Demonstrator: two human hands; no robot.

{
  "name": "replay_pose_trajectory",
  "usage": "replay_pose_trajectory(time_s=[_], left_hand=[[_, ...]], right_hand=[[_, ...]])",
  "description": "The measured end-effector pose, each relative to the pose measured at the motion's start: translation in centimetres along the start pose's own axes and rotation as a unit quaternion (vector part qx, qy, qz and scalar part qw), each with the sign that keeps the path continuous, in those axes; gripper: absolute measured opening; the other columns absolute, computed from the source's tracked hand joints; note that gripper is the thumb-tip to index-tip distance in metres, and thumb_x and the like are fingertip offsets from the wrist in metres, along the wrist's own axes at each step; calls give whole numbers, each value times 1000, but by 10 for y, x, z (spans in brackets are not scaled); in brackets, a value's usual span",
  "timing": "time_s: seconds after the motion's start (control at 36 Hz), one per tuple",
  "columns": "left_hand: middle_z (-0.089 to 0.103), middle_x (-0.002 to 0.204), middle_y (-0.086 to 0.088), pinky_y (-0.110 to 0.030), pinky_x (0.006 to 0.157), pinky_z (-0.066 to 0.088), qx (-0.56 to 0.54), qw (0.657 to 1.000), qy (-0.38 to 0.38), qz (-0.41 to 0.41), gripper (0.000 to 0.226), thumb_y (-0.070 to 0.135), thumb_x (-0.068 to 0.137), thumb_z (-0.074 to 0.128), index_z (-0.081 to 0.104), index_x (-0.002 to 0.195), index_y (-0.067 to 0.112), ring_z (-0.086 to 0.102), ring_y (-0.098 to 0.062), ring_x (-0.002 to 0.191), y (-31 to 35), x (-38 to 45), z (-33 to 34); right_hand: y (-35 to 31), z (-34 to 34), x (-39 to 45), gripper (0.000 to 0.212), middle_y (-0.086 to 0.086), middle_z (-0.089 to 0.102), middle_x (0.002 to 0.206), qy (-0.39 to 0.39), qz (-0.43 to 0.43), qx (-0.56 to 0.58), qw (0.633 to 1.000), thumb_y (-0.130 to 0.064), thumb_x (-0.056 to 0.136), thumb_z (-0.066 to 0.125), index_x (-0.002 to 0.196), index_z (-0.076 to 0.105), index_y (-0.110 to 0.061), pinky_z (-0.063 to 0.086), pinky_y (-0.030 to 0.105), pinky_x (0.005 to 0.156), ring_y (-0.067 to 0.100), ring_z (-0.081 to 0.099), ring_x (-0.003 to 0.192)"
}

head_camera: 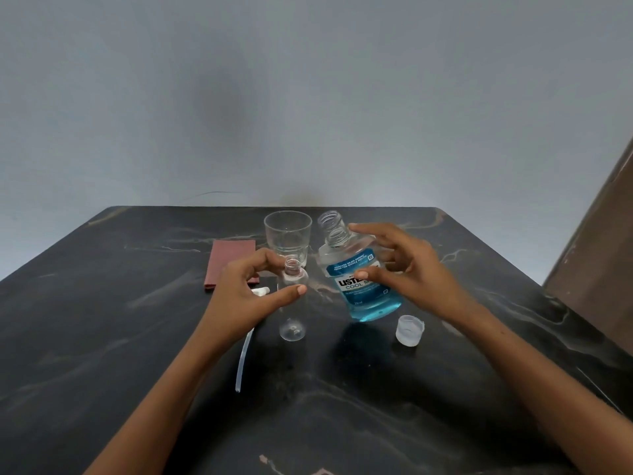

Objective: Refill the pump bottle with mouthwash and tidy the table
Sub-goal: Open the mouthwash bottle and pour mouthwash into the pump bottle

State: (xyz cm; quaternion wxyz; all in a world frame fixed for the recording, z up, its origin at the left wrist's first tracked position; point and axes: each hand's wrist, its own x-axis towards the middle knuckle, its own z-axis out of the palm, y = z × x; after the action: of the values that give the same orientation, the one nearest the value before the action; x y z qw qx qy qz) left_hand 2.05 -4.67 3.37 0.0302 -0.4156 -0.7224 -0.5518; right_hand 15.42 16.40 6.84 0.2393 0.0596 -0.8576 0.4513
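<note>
A small clear pump bottle stands on the dark table with its neck uncovered and looks empty. My left hand curls around its upper part, thumb and forefinger at the shoulder. My right hand grips the mouthwash bottle, thumb on the blue label and fingers behind it. That bottle has no cap on, leans slightly left, and holds blue liquid in its lower part. Its neck looks blurred. The clear cap lies on the table to its right. The pump head with its long tube lies behind my left wrist.
An empty drinking glass stands at the back, just behind the pump bottle. A folded reddish cloth lies to its left. A grey wall rises behind the table, and a brown wooden panel leans at the right.
</note>
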Motion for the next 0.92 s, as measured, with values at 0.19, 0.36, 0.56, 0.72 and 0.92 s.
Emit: replay_pose_trajectory(time_s=[0.19,0.36,0.56,0.72,0.92], left_hand=[[72,90,20,-25,78,45,2,1000,11,13,35,55,65,77,71,86,29,65,3,88,1,0,0],[73,90,15,-22,77,44,-5,1000,12,15,32,47,64,76,74,87,24,66,1,89,0,1,-1],[73,93,15,-22,75,47,-16,999,36,18,33,48,59,78,75,85,26,65,-2,95,0,3,-2],[73,95,10,-24,78,48,-19,999,26,10,28,40,64,79,75,86,23,65,-5,95,0,2,-2],[74,94,9,-21,76,47,-25,999,31,4,30,38,62,79,76,86,20,66,-3,94,2,3,-1]], right_hand=[[-17,-19,22,51,-24,62,120,-92,-29,-76,992,-18,84,68,129,51,-35,57,19,74,2,67,103],[-25,-26,32,52,-35,60,116,-162,-28,-95,982,-22,83,65,127,49,-45,52,9,73,-4,65,102],[-25,-31,40,57,-29,62,115,-224,-8,-131,966,-9,85,67,131,51,-38,51,7,70,-5,66,96],[-30,-34,49,55,-26,61,115,-250,-31,-170,953,-6,85,67,130,52,-33,49,4,71,-10,64,97],[-34,-38,56,56,-27,59,111,-271,-41,-202,940,-4,84,68,128,51,-35,47,2,69,-17,62,92]])
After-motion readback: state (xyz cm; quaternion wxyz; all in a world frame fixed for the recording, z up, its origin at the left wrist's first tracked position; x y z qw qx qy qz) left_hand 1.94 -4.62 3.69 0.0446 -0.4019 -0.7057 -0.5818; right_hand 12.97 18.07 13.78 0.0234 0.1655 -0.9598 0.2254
